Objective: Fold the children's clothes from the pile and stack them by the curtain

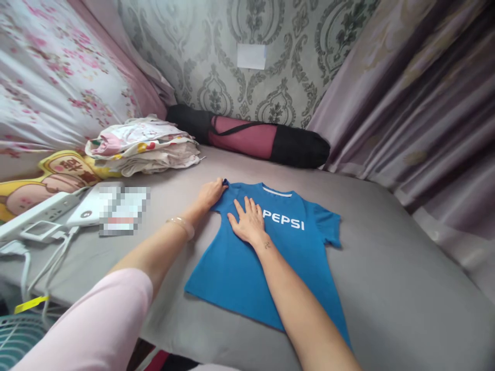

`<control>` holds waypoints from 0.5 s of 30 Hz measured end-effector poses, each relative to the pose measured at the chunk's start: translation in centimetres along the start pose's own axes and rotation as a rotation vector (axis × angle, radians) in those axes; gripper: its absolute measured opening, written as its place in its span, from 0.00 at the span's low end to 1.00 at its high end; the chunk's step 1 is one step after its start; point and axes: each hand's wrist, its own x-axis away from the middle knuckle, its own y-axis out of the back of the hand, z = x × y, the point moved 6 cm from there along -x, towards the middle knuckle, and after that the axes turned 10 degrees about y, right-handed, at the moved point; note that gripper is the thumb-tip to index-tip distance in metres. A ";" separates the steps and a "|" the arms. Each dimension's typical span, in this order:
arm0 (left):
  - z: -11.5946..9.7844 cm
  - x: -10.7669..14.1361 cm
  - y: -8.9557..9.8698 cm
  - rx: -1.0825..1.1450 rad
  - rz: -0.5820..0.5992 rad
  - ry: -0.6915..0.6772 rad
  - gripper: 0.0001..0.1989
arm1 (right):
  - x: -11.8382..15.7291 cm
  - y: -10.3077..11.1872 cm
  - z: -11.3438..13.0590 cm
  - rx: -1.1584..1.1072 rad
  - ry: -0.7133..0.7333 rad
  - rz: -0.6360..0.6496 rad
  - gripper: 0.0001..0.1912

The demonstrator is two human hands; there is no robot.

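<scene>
A blue T-shirt [297, 263] with white "PEPSI" lettering lies spread flat, front side up, its neckline toward the wall. My left hand [212, 195] pinches the edge of the sleeve on the left, where a bit of darker fabric shows between the fingers. Fingers spread, my right hand [248, 220] rests flat on the chest of the shirt, just left of the lettering and covering part of the print area. The right-side sleeve [328, 226] lies loose on the sheet. A pale bangle [181, 226] circles my left wrist.
Beneath everything is a grey bed sheet [398, 288]. Folded clothes [147, 147] are piled at the back left, beside a long black and maroon bag [247, 136] along the wall. A yellow cushion [65, 172], a white power strip [42, 211] and cables sit at left.
</scene>
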 end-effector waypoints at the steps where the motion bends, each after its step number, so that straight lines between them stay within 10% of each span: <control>1: 0.0 0.1 0.3 0.032 0.006 0.005 0.20 | 0.0 0.0 0.0 0.002 0.002 0.002 0.33; 7: 2.7 4.0 4.1 0.149 0.009 0.070 0.17 | 0.0 0.2 0.1 -0.010 0.013 -0.010 0.34; 15: 5.9 17.9 5.1 0.320 0.245 0.145 0.20 | -0.2 1.6 2.6 -0.069 0.272 -0.145 0.22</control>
